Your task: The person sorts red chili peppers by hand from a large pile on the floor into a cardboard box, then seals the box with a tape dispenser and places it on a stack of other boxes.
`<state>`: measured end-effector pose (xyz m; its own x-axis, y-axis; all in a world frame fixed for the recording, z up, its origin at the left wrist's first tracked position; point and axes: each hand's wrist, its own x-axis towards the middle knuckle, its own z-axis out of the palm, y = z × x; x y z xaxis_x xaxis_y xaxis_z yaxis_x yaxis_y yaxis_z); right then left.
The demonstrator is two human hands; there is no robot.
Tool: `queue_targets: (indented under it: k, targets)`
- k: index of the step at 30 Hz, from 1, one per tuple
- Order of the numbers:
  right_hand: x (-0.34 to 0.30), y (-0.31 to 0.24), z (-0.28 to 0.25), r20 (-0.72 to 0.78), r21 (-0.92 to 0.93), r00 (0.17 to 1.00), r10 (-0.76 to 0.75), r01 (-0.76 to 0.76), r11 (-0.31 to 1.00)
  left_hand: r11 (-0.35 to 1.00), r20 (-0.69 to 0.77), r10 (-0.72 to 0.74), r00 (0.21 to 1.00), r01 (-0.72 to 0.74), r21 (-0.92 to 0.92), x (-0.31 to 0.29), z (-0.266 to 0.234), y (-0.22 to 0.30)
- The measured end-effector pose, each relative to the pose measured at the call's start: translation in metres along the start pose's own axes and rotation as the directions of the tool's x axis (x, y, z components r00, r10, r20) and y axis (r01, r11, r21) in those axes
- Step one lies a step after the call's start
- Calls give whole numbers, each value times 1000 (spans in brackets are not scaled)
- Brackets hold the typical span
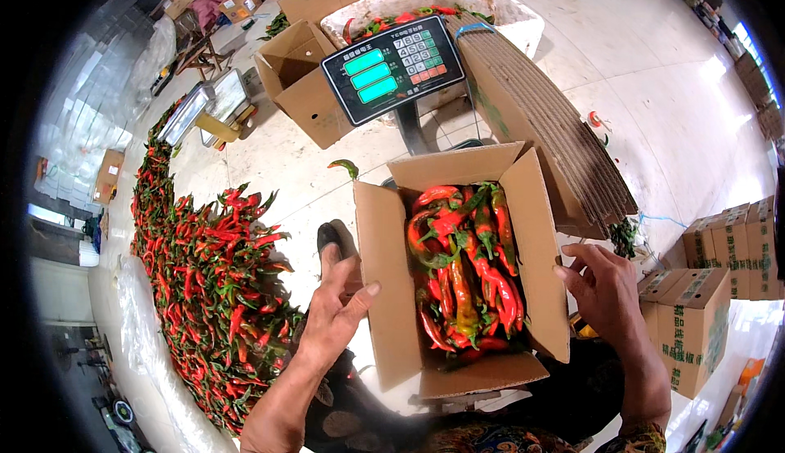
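An open cardboard box [391, 306] stands in front of me with its flaps up. Red and green chili peppers [470, 265] fill its inside. To the box's left is my left hand [334, 310], thumb stretched toward the left flap and holding nothing; some of its fingers are hidden behind the palm. My right hand [601, 285] is by the right flap, fingers apart and slightly bent, nothing between them. Just beyond the box rises the dark display head of a weighing scale [392, 69] with lit green screens; the box covers most of its base.
A long heap of chili peppers [213, 289] lies on the floor to the left. Flattened cardboard sheets [548, 118] lean at the upper right, near a white foam bin [507, 11]. An empty box [302, 85] stands behind the scale, and closed boxes [695, 322] are stacked at right.
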<state>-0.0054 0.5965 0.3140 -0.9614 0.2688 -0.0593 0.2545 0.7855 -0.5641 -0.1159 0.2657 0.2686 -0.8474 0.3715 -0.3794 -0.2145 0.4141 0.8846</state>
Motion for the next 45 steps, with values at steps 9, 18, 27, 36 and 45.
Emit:
queue_targets:
  k: [9, 18, 27, 36, 45]
  targets:
    - [-4, -10, 4, -111, 24, 981, -157, 161, 987, 906, -251, 379, 891, -301, 299, -10, 3, 1]
    - [-11, -11, 23, 36, -155, 870, -491, 491, 857, 454, 66, 679, 731, -490, 744, -5, 25, 14]
    - [-44, -44, 34, 176, -133, 676, -716, 737, 663, -76, 434, 531, 728, -469, 880, 55, 72, 11]
    - [-91, -65, 29, 303, -139, 618, -726, 782, 607, -166, 504, 422, 754, -482, 860, 71, 64, 15]
    - [-111, -66, 37, 422, -12, 568, -707, 783, 622, -193, 435, 526, 731, -396, 898, 80, 61, 9]
